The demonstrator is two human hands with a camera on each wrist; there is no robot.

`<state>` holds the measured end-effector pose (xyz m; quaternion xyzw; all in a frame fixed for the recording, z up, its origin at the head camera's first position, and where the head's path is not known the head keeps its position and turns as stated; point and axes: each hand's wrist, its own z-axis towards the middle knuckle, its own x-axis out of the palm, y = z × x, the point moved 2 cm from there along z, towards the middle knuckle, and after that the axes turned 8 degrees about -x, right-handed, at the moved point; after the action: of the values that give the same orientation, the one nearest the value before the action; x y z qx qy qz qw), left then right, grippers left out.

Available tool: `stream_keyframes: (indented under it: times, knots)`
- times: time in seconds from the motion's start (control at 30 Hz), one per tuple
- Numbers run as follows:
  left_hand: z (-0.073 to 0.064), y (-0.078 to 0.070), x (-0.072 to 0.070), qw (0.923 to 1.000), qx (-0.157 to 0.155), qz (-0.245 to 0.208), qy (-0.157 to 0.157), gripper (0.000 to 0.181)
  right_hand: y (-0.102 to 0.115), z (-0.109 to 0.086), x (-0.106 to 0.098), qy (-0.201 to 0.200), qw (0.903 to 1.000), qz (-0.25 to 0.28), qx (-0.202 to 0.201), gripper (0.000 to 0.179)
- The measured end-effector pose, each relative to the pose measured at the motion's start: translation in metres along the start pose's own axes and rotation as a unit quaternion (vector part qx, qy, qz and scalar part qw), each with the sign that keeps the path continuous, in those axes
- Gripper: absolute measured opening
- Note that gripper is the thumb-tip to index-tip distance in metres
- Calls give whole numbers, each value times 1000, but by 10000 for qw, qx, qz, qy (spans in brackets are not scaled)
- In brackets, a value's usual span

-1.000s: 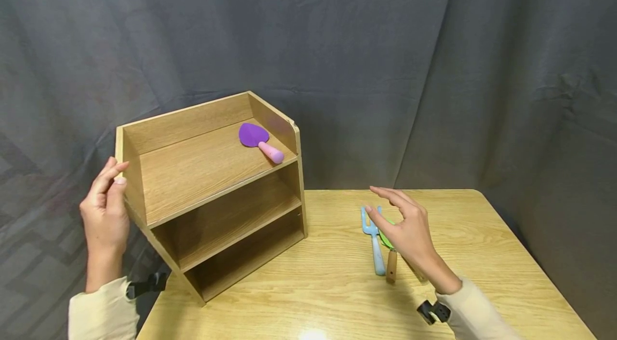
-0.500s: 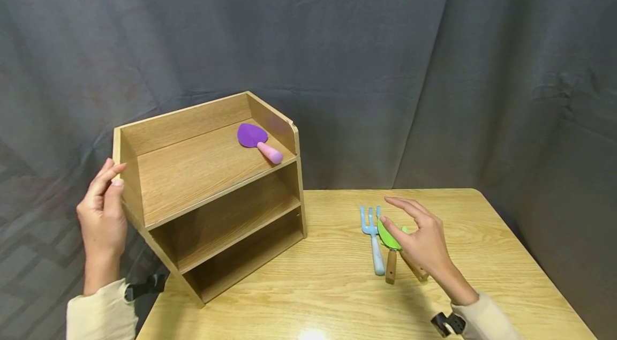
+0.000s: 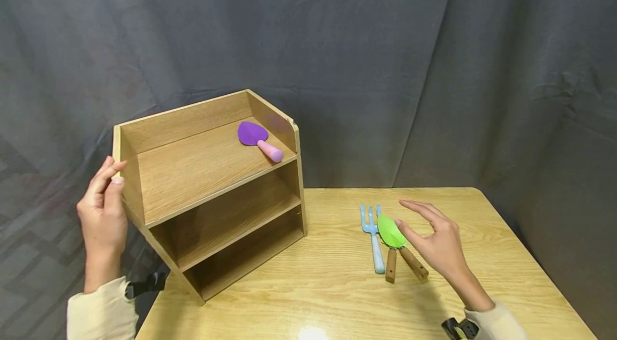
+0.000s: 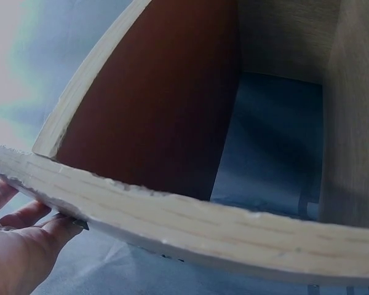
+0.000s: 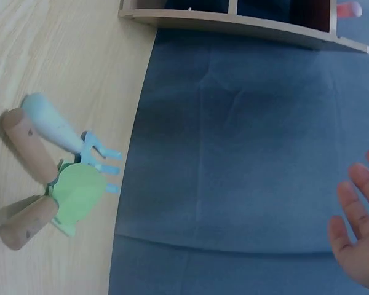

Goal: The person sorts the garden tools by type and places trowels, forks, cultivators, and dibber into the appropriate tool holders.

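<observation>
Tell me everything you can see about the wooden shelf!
The wooden shelf looks like light, grainy wood. It has a top tray with raised back and sides, and two open compartments below. It stands on the table, turned at an angle. The left hand holds its left edge, and a purple shovel lies on top.

There are two hands [image 3: 102, 211] [image 3: 439, 241], four tools [image 3: 253, 134] [image 3: 377, 254] [image 3: 391, 231] [image 3: 413, 264], one shelf unit [image 3: 193, 168] and one table [image 3: 328, 292].
</observation>
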<state>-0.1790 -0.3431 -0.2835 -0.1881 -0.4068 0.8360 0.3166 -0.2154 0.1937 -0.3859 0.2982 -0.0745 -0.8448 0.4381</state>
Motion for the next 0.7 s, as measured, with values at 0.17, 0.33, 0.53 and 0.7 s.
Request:
stream_keyframes:
  times: [0.17,0.33,0.53,0.7]
  knots:
    - [0,-1,0,10000,21,16,-19,31,-5,-7,-4,66,9997,-136,197,44]
    - [1,-2,1,10000,57,-11,-19,31,-10,-16,-5,135,9989,-240,389,43]
    - [0,0,0,10000,79,-39,-30,31,-18,-26,-7,162,9981,-267,528,42]
    - [0,0,0,10000,83,-18,-22,31,-24,-34,-12,158,9974,-343,613,42]
